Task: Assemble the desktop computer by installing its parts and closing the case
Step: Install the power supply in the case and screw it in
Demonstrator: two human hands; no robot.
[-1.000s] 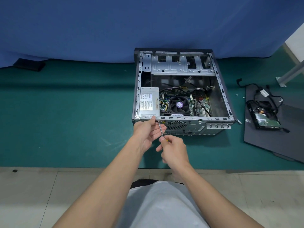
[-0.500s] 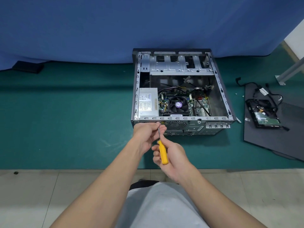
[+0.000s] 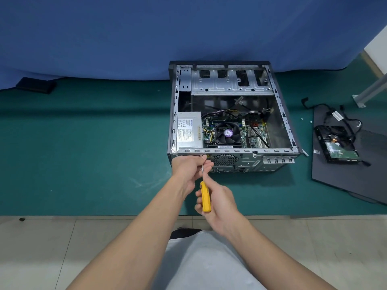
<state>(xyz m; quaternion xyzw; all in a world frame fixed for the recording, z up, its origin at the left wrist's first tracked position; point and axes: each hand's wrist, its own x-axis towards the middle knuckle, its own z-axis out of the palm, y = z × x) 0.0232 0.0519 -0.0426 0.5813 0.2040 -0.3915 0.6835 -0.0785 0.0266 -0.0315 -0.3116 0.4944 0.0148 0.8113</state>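
- Head view: the open computer case (image 3: 236, 151) lies on its side on a green mat (image 3: 83, 143), in front of a blue cloth (image 3: 146, 34).
- Inside it, the power supply (image 3: 188, 130) sits at the left and the CPU fan (image 3: 227, 133) beside it.
- Left hand (image 3: 189, 170) has its fingers curled and pinching the thin shaft of a screwdriver (image 3: 205, 197) close to the case's near wall.
- Right hand (image 3: 219, 201) grips the yellow handle.
- The tip seems to meet the wall near the power supply corner, though fingers hide it.
- A hard drive (image 3: 339, 149) with cables rests on a dark panel (image 3: 345, 181), well apart to the right.
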